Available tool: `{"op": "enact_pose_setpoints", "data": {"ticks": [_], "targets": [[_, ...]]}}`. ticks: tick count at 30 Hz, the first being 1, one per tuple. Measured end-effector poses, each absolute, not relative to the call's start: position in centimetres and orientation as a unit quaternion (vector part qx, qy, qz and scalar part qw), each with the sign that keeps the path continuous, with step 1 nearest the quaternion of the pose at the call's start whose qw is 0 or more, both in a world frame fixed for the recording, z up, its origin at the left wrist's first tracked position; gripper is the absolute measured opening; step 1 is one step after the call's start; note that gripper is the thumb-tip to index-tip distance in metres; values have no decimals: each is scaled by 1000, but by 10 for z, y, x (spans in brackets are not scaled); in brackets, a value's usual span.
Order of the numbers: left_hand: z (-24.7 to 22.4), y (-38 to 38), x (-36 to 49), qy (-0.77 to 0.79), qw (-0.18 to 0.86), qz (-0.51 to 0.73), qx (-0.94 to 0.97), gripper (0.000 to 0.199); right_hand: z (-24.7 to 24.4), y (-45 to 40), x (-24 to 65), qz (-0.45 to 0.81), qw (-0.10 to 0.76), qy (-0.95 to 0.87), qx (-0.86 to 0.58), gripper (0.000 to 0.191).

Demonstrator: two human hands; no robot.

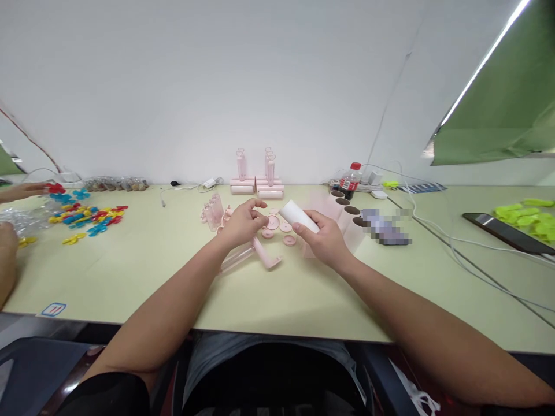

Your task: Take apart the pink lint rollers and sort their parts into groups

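Note:
My right hand [326,234] is wrapped round a white roll [298,216], held tilted above the table. To its left, my left hand [246,222] hovers with its fingers apart over pink parts, and nothing shows in it. Several round pink discs [273,223] lie between the hands. Nearer to me rest a pink cylindrical piece [266,254] and a clear pink tube [236,259]. Small clear pink pieces [212,211] stand just beyond my left hand. Pink assembled items with white rolls [270,195] are lined up near the wall.
A cola bottle [349,181] stands at the back right, beside brown-ended rolls [353,211] in clear plastic. Cables [437,231], a dark phone [507,231] and yellow-green pieces [526,219] lie further right. Another person's hands are at the left by coloured pieces [97,218].

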State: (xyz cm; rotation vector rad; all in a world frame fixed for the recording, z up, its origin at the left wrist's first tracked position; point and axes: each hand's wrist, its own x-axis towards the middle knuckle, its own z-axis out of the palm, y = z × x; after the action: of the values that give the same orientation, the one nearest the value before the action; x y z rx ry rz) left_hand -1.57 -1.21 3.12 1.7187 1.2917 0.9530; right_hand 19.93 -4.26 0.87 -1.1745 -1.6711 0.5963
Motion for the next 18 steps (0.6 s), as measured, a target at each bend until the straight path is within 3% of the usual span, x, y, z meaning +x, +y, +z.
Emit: {"op": "enact_pose_setpoints", "data": {"ticks": [9,18], "targets": [[20,-9,2,543,285,345,711,13,9,-45,198,245,485,-689,-479,38],[13,-5,7,561,303,322,700,5,10,-46,197,262,484,-688,-474,35]]}}
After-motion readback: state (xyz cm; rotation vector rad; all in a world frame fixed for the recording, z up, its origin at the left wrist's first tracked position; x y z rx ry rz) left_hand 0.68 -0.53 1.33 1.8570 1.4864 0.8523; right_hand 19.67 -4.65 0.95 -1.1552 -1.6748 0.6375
